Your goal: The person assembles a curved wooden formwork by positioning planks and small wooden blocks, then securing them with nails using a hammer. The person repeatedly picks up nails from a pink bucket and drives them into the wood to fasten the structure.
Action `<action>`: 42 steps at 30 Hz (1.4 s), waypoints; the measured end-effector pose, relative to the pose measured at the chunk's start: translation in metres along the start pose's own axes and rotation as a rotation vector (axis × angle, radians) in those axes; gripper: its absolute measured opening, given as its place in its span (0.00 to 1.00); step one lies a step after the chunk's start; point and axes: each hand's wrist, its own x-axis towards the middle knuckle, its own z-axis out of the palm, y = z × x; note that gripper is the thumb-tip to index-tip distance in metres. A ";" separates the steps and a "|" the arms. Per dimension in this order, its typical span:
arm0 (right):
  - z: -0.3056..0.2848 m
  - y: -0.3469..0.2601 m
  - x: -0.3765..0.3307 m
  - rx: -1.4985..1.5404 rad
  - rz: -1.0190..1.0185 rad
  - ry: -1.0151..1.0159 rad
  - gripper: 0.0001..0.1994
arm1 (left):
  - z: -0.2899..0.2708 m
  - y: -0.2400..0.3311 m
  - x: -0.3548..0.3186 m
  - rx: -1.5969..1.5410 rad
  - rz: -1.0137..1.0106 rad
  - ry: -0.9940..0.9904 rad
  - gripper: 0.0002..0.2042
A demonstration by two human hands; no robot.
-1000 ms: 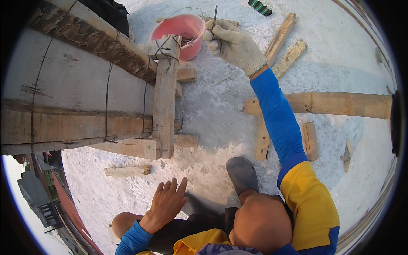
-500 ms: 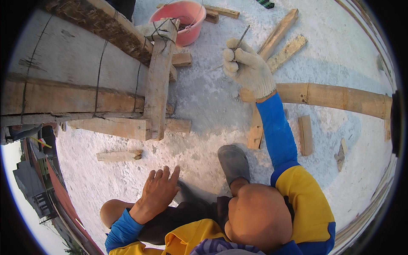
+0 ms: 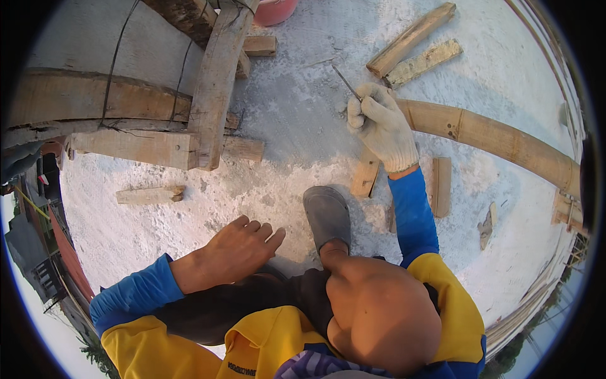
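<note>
My right hand (image 3: 382, 126), in a whitish knitted glove, pinches a thin dark metal rod (image 3: 344, 81) between thumb and fingers. The rod slants up and left out of the grip; its lower end is hidden in the glove. My bare left hand (image 3: 230, 252) hovers above my left thigh, back of the hand up, fingers loosely bent and slightly apart, with nothing visible in it. Left of the gloved hand stands a timber frame with an upright-looking plank (image 3: 218, 82) across its end and dark wire (image 3: 117, 63) wrapped around its beams.
A bamboo pole (image 3: 486, 129) runs rightward from beside my right hand. Loose wood pieces (image 3: 410, 41) lie beyond it, and a short block (image 3: 440, 186) lies near my right forearm. A small wood scrap (image 3: 150, 194) is at left. A pink basin (image 3: 274, 11) shows at the top edge.
My view has shifted, and the basin has mostly left it. The rod has swung from pointing up-right to up-left. My left hand has turned rightward, its fingers more bent.
</note>
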 end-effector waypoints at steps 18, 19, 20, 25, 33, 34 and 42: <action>0.039 -0.001 -0.050 -1.089 -0.129 0.187 0.26 | 0.025 -0.031 0.170 -1.496 -0.316 0.859 0.31; 0.039 0.006 -0.055 -1.095 -0.110 0.183 0.26 | 0.029 -0.030 0.176 -1.544 -0.305 0.880 0.32; 0.038 0.012 -0.059 -1.101 -0.073 0.195 0.27 | 0.033 -0.029 0.180 -1.593 -0.294 0.899 0.34; 0.027 0.044 -0.077 -1.237 -0.092 0.257 0.29 | 0.058 -0.026 0.197 -1.801 -0.279 0.878 0.32; 0.019 0.068 -0.111 -1.439 -0.034 0.283 0.29 | 0.090 -0.023 0.215 -1.769 -0.406 0.848 0.23; 0.016 0.068 -0.117 -1.416 -0.048 0.310 0.29 | 0.093 -0.021 0.217 -1.772 -0.423 0.840 0.22; -0.018 0.056 -0.157 -1.129 0.065 0.522 0.24 | 0.109 -0.013 0.248 -1.723 -0.385 0.816 0.16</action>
